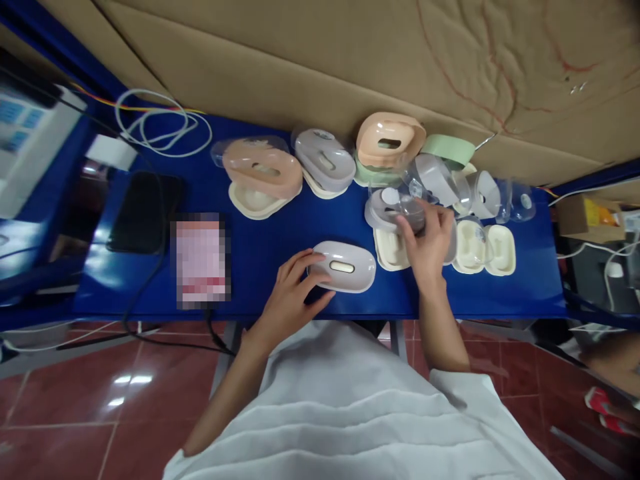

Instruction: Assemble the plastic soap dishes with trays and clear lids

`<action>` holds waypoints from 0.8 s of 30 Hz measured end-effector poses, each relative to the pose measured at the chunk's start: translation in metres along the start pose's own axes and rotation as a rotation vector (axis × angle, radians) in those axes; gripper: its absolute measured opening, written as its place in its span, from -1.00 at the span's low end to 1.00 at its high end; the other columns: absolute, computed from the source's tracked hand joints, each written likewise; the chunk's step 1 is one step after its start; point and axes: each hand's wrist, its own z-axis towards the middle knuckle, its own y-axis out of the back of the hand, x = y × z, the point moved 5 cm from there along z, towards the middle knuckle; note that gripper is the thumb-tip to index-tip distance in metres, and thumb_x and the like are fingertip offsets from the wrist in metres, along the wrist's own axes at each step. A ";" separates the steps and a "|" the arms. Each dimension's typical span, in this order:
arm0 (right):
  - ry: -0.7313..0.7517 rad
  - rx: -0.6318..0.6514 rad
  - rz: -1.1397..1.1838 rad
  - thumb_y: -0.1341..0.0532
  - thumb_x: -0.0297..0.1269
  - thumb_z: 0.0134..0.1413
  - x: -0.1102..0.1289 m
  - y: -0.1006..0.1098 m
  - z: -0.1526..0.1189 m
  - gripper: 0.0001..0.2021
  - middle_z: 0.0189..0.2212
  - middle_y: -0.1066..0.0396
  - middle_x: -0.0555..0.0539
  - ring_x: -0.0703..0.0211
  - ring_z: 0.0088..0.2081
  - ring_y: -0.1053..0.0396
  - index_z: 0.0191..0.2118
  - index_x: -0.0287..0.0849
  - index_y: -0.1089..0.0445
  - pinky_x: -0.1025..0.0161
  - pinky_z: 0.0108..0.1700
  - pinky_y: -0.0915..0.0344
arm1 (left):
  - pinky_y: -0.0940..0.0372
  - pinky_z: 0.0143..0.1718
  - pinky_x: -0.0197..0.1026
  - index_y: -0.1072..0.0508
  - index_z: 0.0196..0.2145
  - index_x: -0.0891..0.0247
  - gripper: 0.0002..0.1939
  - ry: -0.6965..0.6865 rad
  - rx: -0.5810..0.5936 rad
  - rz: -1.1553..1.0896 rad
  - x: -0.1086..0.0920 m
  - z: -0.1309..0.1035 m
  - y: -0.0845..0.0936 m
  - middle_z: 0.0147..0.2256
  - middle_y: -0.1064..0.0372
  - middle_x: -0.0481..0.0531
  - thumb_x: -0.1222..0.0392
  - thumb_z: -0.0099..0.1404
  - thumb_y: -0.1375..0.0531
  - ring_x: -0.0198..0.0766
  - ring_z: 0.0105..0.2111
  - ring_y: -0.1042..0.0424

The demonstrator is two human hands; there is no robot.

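A pale grey oval dish (357,275) with a slot in its middle lies near the table's front edge. My left hand (299,287) grips its left end, thumb in front and fingers over the rim. To the right, my right hand (431,240) has its thumb and fingers closed on a clear plastic cover (411,212), which rests over a grey oval piece (377,212). Below that piece is a cream tray (391,250), partly hidden by my right hand. More cream trays (500,250) lie to the right of it.
Peach dishes (280,175), a grey dish (335,160) and a green piece (453,150) line the back of the blue table (260,260). A black phone-like slab (145,212), white cable (165,137) and pixelated item (201,260) are at left. A person's red shoes show at far right.
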 end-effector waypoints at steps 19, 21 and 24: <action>0.356 0.215 0.379 -0.39 0.02 0.26 0.058 0.004 -0.094 -0.37 0.30 -0.28 -0.26 -0.35 0.41 -0.27 0.36 0.04 -0.27 -0.36 0.33 -0.39 | -0.32 0.37 0.21 -0.04 0.51 -0.03 -0.17 0.042 -0.071 -0.035 0.007 -0.010 0.001 0.51 0.01 0.28 0.17 0.45 -0.33 0.13 0.45 -0.19; 0.335 0.232 0.279 -0.43 0.12 0.20 0.064 -0.003 -0.087 -0.24 0.34 -0.24 -0.29 -0.37 0.42 -0.24 0.41 0.04 -0.23 -0.35 0.35 -0.37 | -0.31 0.36 0.23 0.03 0.54 -0.03 -0.13 0.036 -0.041 0.000 0.008 -0.004 0.002 0.53 0.08 0.30 0.13 0.45 -0.33 0.16 0.47 -0.16; 0.279 0.167 0.238 -0.38 -0.02 0.30 0.068 -0.003 -0.076 -0.34 0.33 -0.27 -0.27 -0.25 0.36 -0.33 0.42 0.05 -0.24 -0.22 0.35 -0.41 | -0.30 0.34 0.29 0.11 0.56 0.03 -0.08 0.047 0.012 0.089 0.007 0.011 0.004 0.55 0.15 0.37 0.07 0.47 -0.31 0.23 0.46 -0.16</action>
